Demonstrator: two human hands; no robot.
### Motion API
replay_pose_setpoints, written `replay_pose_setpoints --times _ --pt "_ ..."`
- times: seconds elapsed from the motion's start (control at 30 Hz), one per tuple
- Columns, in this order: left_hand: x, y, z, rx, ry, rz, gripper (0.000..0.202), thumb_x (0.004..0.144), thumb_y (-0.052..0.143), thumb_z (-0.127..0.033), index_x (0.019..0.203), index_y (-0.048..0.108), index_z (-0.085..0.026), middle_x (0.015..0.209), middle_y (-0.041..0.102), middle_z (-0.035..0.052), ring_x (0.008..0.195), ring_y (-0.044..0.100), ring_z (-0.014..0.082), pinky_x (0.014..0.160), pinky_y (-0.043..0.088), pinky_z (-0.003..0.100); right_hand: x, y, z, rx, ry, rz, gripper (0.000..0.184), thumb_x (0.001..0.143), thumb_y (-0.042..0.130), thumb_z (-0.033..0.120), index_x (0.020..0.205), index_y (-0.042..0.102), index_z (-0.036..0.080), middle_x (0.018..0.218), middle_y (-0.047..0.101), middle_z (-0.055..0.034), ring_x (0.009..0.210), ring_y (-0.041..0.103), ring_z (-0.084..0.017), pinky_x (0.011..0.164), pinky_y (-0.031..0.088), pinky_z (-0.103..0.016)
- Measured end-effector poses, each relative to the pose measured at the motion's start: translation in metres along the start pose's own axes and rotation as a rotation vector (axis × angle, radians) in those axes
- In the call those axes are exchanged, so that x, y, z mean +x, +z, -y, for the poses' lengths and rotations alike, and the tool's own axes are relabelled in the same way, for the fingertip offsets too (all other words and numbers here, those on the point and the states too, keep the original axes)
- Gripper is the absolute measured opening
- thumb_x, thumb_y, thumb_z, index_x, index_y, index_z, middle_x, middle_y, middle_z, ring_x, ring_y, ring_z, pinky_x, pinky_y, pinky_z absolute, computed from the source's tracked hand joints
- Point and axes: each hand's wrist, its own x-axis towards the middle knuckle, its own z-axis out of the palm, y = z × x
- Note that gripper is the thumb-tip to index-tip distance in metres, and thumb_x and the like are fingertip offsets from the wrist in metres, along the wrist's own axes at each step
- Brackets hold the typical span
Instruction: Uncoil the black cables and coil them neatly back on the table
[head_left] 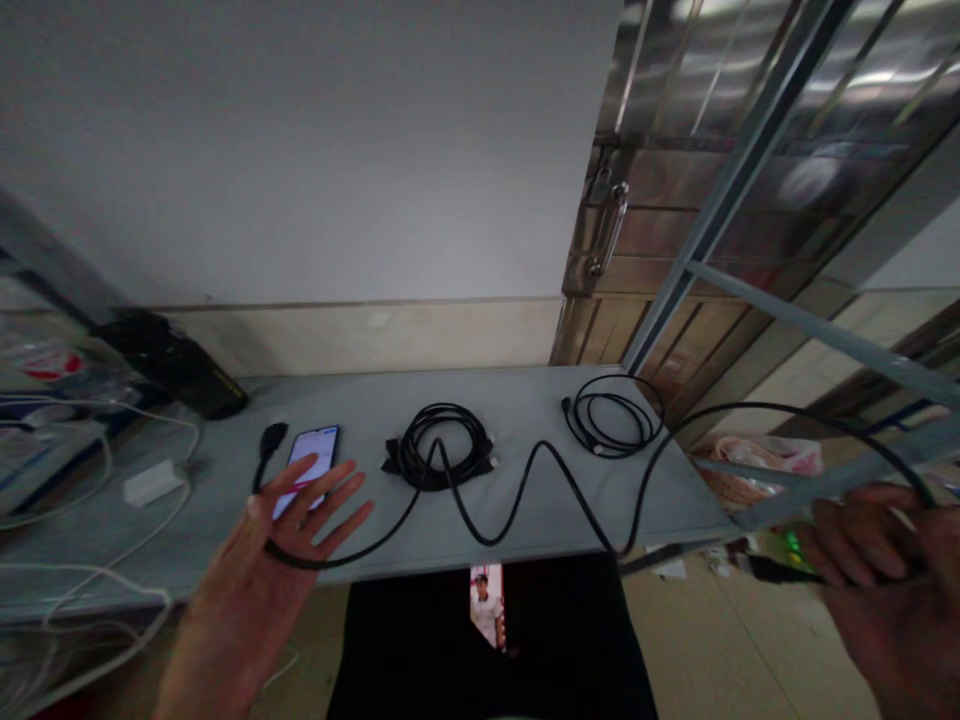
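A pale wall (pixel 337 150) fills the back of the view, and a metal gate (pixel 750 200) stands at the right. Below them a grey worktop (pixel 517 400) runs side to side.

A long black cable (pixel 546 446) snakes across the worktop in loose waves, its long axis lying left to right. It drops off the front edge, arcs up through the air and ends in the right hand (pixel 885 590), which is off the worktop's right end. That grip is clamped on the cable, fingers curled round it. The cable's other end, a black plug (pixel 271 437), lies on the worktop at the far left, just beyond the left hand (pixel 296 520).

The left hand is the nearer one to the worktop. It hovers flat with fingers spread apart and holds nothing. The cable curves beneath its palm, and a lit smartphone (pixel 319 450) lies under its fingertips; whether it touches either, I cannot tell.

A coiled black cable (pixel 409 452) lies at the centre, with the long cable passing across it. A smaller black coil (pixel 577 425) sits towards the right end.

A black cylindrical object (pixel 176 365) lies at the back left. A white adapter (pixel 150 482) and white leads (pixel 112 560) are near it.
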Motion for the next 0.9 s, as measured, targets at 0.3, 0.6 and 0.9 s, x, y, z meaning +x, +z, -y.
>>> replay_pose_setpoints --times 0.3,0.6,0.9 --pt "-0.038 0.012 0.088 -0.201 -0.361 0.085 0.062 0.099 0.081 -0.063 0.148 0.076 -0.025 0.16 0.071 0.0186 0.159 0.056 0.0479 0.127 0.051 0.073 -0.05 0.124 -0.032 -0.08 -0.187 0.683 0.044 0.118 0.053 0.058 0.128 0.081 0.025 0.082 0.063 -0.0033 0.077 0.06 -0.02 0.076 0.052 -0.037" --pt "-0.051 0.028 0.087 -0.278 -0.539 0.169 0.035 0.102 0.084 -0.049 0.127 0.087 -0.024 0.133 0.086 0.0112 0.134 0.078 0.034 0.12 0.061 0.047 -0.069 0.168 -0.021 -0.276 -0.203 1.174 0.03 0.12 0.056 0.044 0.115 0.079 0.025 0.105 0.073 -0.007 0.099 0.071 -0.019 0.086 0.058 -0.031" --pt "-0.06 0.066 0.097 -0.384 -0.532 0.264 0.039 0.094 0.095 -0.045 0.125 0.087 -0.023 0.129 0.085 0.0125 0.128 0.078 0.034 0.112 0.064 0.045 -0.09 0.169 -0.088 -0.848 -0.367 1.159 0.034 0.116 0.052 0.018 0.145 0.068 0.026 0.137 0.078 -0.0092 0.125 0.076 -0.029 0.11 0.064 -0.044"
